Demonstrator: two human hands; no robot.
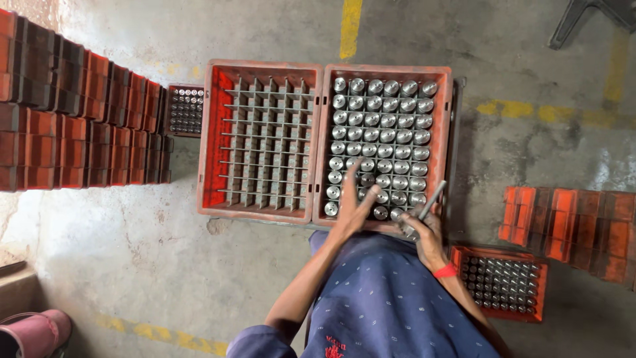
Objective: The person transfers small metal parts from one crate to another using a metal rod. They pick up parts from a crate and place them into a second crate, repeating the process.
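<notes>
Nearby, right crate (448, 119) of cylinders (379, 136)

The stained concrete floor (132, 265) carries stacked red crates (73, 132), two open crates (324, 73), and yellow painted lines (350, 26).

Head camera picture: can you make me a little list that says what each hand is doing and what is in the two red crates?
left hand: fingers spread, resting on the metal cylinders in the right crate
right hand: gripping a metal rod at the crate's near edge
right crate: nearly full of shiny cylinders standing in grid slots
left crate: grid slots with no cylinders
floor: grey concrete with yellow lines
</notes>
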